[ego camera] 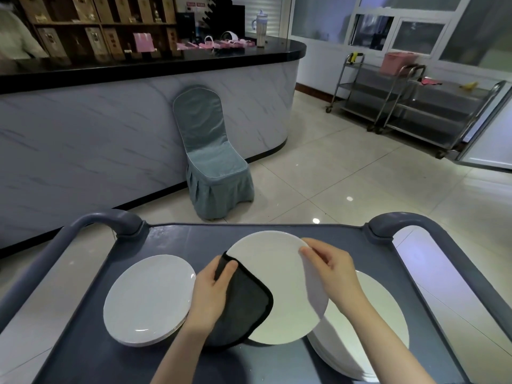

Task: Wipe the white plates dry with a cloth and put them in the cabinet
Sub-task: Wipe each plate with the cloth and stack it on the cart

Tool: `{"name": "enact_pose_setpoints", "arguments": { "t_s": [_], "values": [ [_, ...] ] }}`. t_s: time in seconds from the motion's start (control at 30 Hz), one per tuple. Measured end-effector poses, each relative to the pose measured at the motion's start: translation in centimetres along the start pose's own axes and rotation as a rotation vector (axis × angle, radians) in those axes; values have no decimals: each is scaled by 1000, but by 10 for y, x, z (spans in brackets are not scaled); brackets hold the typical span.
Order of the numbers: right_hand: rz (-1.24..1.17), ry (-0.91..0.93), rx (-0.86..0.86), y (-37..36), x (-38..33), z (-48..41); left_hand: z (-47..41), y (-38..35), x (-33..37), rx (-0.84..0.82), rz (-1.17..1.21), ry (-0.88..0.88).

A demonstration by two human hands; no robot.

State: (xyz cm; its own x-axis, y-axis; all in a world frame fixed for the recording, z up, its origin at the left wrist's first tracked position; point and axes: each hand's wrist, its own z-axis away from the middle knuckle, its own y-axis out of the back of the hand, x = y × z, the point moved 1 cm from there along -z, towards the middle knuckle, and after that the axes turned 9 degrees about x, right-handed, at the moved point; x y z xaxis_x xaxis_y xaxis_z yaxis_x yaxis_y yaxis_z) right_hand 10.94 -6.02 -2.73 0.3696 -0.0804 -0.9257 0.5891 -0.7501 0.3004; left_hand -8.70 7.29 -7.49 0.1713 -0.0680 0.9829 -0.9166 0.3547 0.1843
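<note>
Grey-blue covered chair [213, 159], black-topped counter [166, 63], steel trolleys [443, 106], pink basket [399, 62]

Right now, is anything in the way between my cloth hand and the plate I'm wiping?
Nothing visible is. The left hand grips the dark cloth, which lies against the lower left of the held plate. The right hand pinches that plate at its right rim, over the right stack of plates.

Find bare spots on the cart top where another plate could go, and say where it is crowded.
Bare: the far strip of the cart, beyond the held plate; the near left corner, before the left stack. Crowded: the middle and right, with left hand, cloth, right hand and right stack.
</note>
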Motion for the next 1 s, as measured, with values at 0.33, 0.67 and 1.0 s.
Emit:
{"name": "enact_pose_setpoints", "arguments": {
  "t_s": [0.33, 0.67, 1.0],
  "values": [
    [134, 187, -91, -15, -7, 3, -22, -11, 43, -244, -226, -330],
    [-464, -373, 373, -27, -5, 16, 4, -30, 26, 381, 457, 226],
    [424, 181, -549, -13, -51, -30, -25, -4, 47, -225, -217, -400]
  ]
}}
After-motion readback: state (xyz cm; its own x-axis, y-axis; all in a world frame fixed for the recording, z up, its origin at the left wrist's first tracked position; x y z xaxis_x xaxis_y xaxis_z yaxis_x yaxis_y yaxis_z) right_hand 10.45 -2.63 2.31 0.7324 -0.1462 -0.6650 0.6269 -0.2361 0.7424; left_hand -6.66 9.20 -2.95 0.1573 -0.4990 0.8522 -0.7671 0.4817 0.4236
